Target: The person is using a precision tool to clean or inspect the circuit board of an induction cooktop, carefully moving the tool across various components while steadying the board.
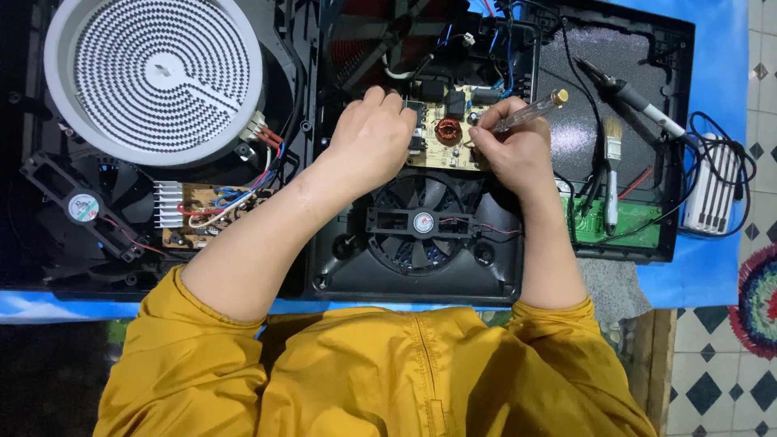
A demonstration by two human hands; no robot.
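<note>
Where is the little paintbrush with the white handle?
In the head view, the small white-handled paintbrush lies on the right, on the black panel, below the soldering iron and above the green circuit board, beyond the right hand.

Table (pixel 712 279) covered by blue cloth. Opened black cooker housing (pixel 340 267) laid across most of it. White power strip (pixel 714 188) placed at right edge, beside housing. Chequered tile floor (pixel 720 380) seen beyond.

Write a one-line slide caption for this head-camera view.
Left hand steadies a circuit board inside an opened cooktop while the right hand applies a clear-handled screwdriver, above a black fan.
</note>
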